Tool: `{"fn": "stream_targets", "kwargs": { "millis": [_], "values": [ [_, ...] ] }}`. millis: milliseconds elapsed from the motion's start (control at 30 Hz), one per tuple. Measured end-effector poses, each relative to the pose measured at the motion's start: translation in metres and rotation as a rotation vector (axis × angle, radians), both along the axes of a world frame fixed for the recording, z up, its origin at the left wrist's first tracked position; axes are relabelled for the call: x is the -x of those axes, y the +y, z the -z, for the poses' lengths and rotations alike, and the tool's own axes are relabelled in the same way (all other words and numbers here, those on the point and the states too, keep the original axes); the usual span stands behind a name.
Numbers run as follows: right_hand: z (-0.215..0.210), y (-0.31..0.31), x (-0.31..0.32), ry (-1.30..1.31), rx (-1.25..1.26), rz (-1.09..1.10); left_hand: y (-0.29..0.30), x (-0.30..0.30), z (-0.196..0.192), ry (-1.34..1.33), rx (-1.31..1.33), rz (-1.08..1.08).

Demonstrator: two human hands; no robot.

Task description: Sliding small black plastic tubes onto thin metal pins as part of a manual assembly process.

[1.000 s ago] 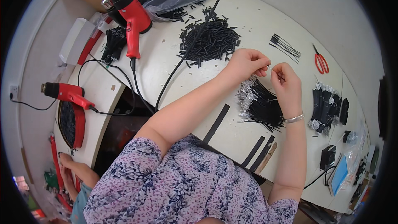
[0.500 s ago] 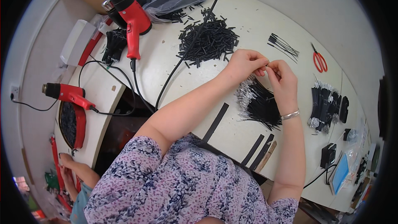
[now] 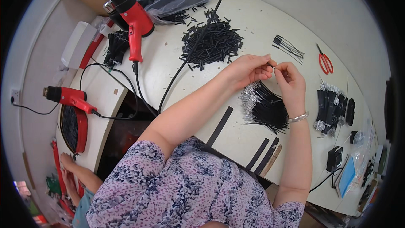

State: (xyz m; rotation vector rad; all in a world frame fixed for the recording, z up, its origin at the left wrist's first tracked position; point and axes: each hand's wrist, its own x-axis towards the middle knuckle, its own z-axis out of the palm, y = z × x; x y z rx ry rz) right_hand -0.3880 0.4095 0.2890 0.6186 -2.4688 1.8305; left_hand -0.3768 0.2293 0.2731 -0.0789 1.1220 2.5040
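Note:
My left hand pinches a short black tube between its fingertips, its thumb lifted a little. Right up against it, my right hand is closed in a pinch on a thin wire, whose light tip meets the tube; the rest of the wire is mostly hidden by the fingers. Below both hands lies a fanned bundle of black wires with silvery stripped ends pointing left. Beyond my left hand a large heap of short black tubes covers the table. A few black wires with sleeved ends lie past my right hand.
Red-handled scissors and more bundled black wires lie at the right. Two red heat guns with trailing cords stand at the left. A black flexible stalk crosses above the heap. Another person's arm shows at lower left.
My left thumb has lifted and its fingers have opened out somewhat, showing the dark tube between the hands. Both hands have shifted slightly toward me.

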Motion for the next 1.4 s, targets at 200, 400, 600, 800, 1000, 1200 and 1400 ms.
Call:
{"fn": "stream_targets", "kwargs": {
  "millis": [200, 400, 600, 800, 1000, 1200, 1400],
  "values": [
    [0.007, 0.000, 0.003, -0.028, 0.033, -0.005, 0.002, 0.000, 0.001, 0.017, 0.014, -0.022],
    [0.004, -0.001, 0.005, -0.035, -0.001, 0.023, 0.003, 0.001, -0.005, 0.008, 0.036, -0.085],
    [-0.003, 0.005, 0.033, 0.139, -0.222, 0.121, -0.005, 0.001, -0.009, -0.026, 0.177, -0.357],
    [0.011, 0.005, 0.078, 0.347, -0.606, 0.141, -0.010, 0.002, -0.013, 0.018, 0.175, -0.413],
    [0.018, -0.001, 0.094, 0.570, -0.742, 0.153, -0.014, 0.003, -0.013, 0.044, 0.165, -0.451],
    [0.016, -0.004, 0.102, 0.584, -0.791, 0.160, -0.014, 0.004, -0.012, 0.032, 0.147, -0.460],
    [0.027, 0.002, 0.111, 0.542, -0.777, 0.269, -0.013, 0.003, -0.013, 0.022, 0.164, -0.441]
  ]
}}
